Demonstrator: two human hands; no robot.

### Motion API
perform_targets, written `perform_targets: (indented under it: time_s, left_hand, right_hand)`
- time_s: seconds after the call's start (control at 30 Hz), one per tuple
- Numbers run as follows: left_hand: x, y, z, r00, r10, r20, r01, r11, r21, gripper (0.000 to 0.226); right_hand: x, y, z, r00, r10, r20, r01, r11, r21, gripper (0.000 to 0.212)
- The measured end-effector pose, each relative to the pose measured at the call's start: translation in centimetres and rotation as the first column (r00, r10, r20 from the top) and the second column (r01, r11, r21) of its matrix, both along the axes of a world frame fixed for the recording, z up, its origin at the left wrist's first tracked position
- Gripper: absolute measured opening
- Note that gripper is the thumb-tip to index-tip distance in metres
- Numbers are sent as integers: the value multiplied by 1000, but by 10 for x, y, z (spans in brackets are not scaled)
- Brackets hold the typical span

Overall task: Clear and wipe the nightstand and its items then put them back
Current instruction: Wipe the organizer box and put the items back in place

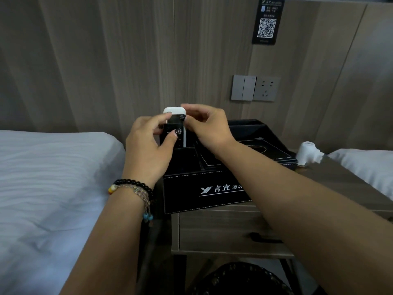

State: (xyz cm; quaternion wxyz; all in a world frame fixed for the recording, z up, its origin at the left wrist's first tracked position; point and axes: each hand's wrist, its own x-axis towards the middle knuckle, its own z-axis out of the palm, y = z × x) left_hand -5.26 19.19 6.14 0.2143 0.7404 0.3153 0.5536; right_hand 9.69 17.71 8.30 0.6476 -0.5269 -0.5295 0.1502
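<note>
Two remotes, a white remote (174, 112) and a black remote (173, 133), stand upright in the left slot of the black organizer box (204, 188) on the nightstand worktop (344, 182). Left hand (146, 150) pinches the black one; right hand (209, 126) grips the white. Their lower ends are hidden inside the box. A white roll (307, 153) sits right of the box.

Both hands (148, 143) grip white remote (174, 110) + black remote (170, 133) over organizer (204, 188).

Matt wood-grain nightstand (340, 184) carries a black leather-look organiser (202, 188) (white stitching), holding a glossy white plastic remote (170, 110).
</note>
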Motion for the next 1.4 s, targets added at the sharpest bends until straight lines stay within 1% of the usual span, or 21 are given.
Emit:
perform_targets:
  time_s: [0.13,0.2,0.27,0.33,0.43,0.5,0.57,0.63,0.73,0.8,0.87,1.0,1.07,1.1,1.13,1.17,1.23,1.27,1.3,1.33,1.4]
  left_hand:
    - [-2,-19,6,1000,2,21,-3,1000,13,33]
    - [-3,-29,8,999,25,31,-26,999,32,32]
    - [-2,-40,12,998,40,43,-43,998,56,30]
    - [2,-52,16,998,21,55,-27,994,109,28]
    - [17,-77,21,996,-64,54,53,979,195,26]
    - [32,-97,18,991,-132,-12,130,957,261,25]
    - [50,-119,7,974,-192,-119,221,924,313,26]
    - [69,-142,-8,938,-244,-246,318,888,331,28]
    - [103,-170,-26,869,-316,-380,434,856,281,31]
    - [130,-179,-23,823,-388,-415,496,847,191,35]
    - [164,-179,-9,796,-421,-435,533,828,174,38]
    - [237,-151,30,784,-428,-448,497,867,42,50]
    - [271,-129,41,756,-373,-538,458,888,28,55]
    - [286,-116,43,713,-329,-619,436,900,24,56]
    - [301,-102,42,640,-278,-716,405,914,7,56]
    - [314,-91,41,540,-227,-810,370,929,-13,52]
    - [335,-73,35,306,-136,-942,310,950,-37,28]
    - [341,-68,32,206,-116,-972,288,956,-53,16]
    - [346,-63,29,132,-135,-982,259,961,-97,8]
    - [349,-58,27,89,-190,-978,215,962,-168,4]
    - [346,-50,25,24,-291,-956,88,954,-288,21]
  right_hand:
    - [0,-13,4,998,-56,19,56,998,12,32]
    - [6,-37,5,995,-94,16,93,994,49,35]
    - [13,-78,-3,994,-92,61,88,994,65,35]
    - [22,-132,-19,983,-96,155,91,995,43,33]
    - [39,-207,-44,959,-186,216,196,980,-30,32]
    - [56,-242,-60,943,-297,154,306,951,-41,34]
    - [73,-265,-74,909,-416,2,416,908,-60,35]
    - [90,-278,-82,845,-520,-125,513,854,-90,36]
    - [114,-281,-90,791,-604,-98,597,797,-91,35]
    - [122,-279,-91,782,-623,-29,620,781,-78,38]
    - [129,-279,-97,772,-634,39,635,769,-72,42]
    - [135,-285,-100,810,-575,118,585,806,-89,41]
    - [137,-291,-100,810,-553,196,569,822,-30,35]
    - [138,-294,-100,807,-548,221,566,824,-20,34]
    - [140,-297,-100,811,-539,226,560,828,-35,34]
    - [143,-299,-99,824,-525,214,548,834,-65,35]
    - [149,-302,-98,845,-505,175,527,842,-114,36]
    - [151,-302,-97,850,-501,162,521,845,-120,38]
    - [153,-303,-97,855,-497,147,514,849,-120,40]
    - [153,-304,-96,860,-493,133,508,853,-120,42]
    - [154,-307,-95,869,-481,119,493,862,-116,43]
